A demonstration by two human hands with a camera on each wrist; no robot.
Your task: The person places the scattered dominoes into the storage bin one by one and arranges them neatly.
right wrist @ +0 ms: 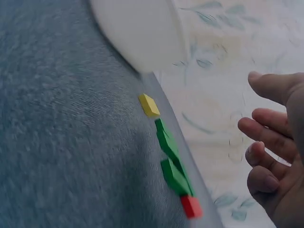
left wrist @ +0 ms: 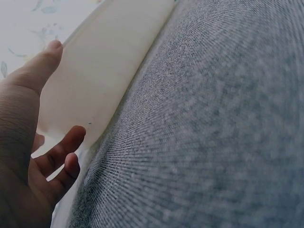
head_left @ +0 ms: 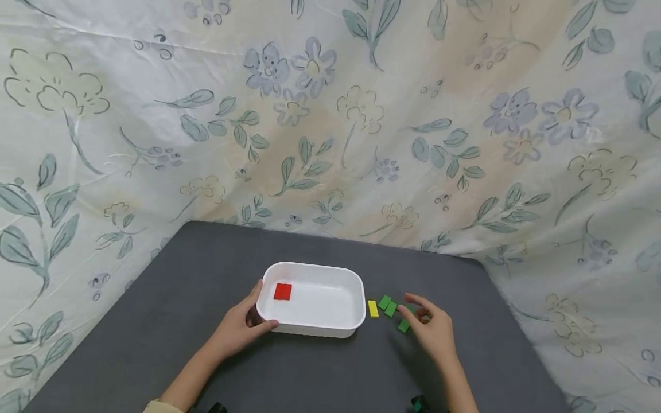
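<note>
My left hand (head_left: 236, 328) grips the left end of a white plastic tub (head_left: 325, 331), with its thumb at the near rim and its fingers round the left side. Inside the tub, near that end, lies a flat red square piece (head_left: 282, 291). To the tub's right my right hand (head_left: 432, 330) hovers over several green blocks (head_left: 391, 309), fingers loosely bent and nothing between them. A yellow block (head_left: 373, 308) lies between the green ones and the tub. The right wrist view also shows a red block (right wrist: 191, 206) at the far end of the green ones; my hand hides it in the head view.
A dark grey cloth surface (head_left: 315, 373) carries everything. Behind it and along both sides hangs a white floral curtain (head_left: 320, 143), close to the surface's back edge. Small dark objects (head_left: 419, 403) show at the bottom edge of the head view near the wrists.
</note>
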